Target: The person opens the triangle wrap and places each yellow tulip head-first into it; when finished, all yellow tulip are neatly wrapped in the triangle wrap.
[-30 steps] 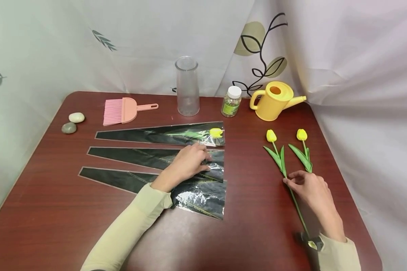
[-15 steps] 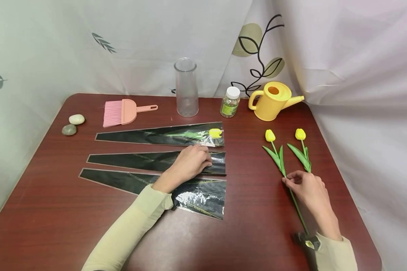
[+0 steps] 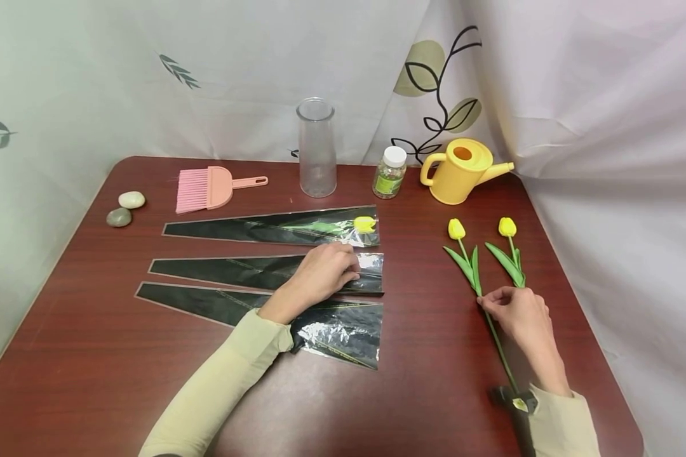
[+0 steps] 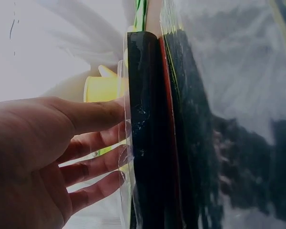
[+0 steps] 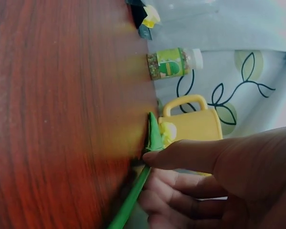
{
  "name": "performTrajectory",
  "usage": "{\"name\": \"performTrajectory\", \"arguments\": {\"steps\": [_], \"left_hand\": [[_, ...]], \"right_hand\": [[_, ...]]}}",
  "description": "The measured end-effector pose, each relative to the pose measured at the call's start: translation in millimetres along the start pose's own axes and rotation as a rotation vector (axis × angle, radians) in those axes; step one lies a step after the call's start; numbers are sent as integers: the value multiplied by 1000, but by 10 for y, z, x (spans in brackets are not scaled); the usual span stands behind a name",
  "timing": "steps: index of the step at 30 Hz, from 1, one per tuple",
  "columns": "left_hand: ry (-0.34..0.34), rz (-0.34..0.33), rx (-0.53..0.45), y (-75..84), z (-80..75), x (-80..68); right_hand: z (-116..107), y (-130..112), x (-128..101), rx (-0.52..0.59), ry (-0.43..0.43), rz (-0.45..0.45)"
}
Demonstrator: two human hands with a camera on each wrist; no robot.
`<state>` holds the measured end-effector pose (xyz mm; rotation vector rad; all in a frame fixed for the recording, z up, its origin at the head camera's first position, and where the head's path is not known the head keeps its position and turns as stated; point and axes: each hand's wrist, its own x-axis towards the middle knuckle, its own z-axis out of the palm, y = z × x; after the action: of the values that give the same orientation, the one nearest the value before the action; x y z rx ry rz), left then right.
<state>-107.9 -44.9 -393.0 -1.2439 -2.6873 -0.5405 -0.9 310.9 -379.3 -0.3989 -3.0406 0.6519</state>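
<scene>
My left hand (image 3: 322, 273) is over the wide end of the middle flower sleeve (image 3: 223, 271), a black one with clear film. In the left wrist view, the thumb and fingers pinch the sleeve's clear edge. On the right, my right hand (image 3: 520, 320) pinches the green stem of a yellow tulip (image 3: 456, 229) that lies on the table. A second yellow tulip (image 3: 507, 226) lies beside it, its lower part hidden by the hand. Another sleeve (image 3: 206, 227), holding a yellow tulip (image 3: 364, 225), lies behind the left hand; a third sleeve (image 3: 343, 333) is in front, partly under the forearm.
Along the back of the brown table (image 3: 91, 355) stand a clear vase (image 3: 317, 152), a lidded jar (image 3: 389, 174) and a yellow watering can (image 3: 460, 174). A pink brush (image 3: 220, 187) and two stones (image 3: 119, 217) lie at the left. Curtains hang behind.
My left thumb and fingers have come together on the middle sleeve, and its near edge has drawn in, so it looks narrower. The right hand and its tulip have barely moved.
</scene>
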Motion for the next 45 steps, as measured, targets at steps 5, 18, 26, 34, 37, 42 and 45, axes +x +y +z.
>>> {"name": "performTrajectory", "arguments": {"steps": [5, 18, 26, 34, 37, 42, 45], "left_hand": [[-2, -2, 9, -10, 0, 3], [-19, -2, 12, 14, -11, 5], [-38, -4, 39, 12, -27, -3], [-39, -9, 39, 25, -28, -11], [-41, -11, 34, 24, -26, -11], [-37, -15, 28, 18, -27, -4], [-30, -14, 29, 16, -33, 0]], "right_hand": [[-42, -30, 40, 37, 65, -53], [-175, -60, 32, 292, 2, 65], [-209, -69, 45, 1042, -119, 204], [-139, -114, 55, 1472, -113, 230], [-107, -112, 67, 1585, -63, 227], [8, -98, 87, 1615, 41, 267], [104, -124, 93, 1597, 64, 314]]}}
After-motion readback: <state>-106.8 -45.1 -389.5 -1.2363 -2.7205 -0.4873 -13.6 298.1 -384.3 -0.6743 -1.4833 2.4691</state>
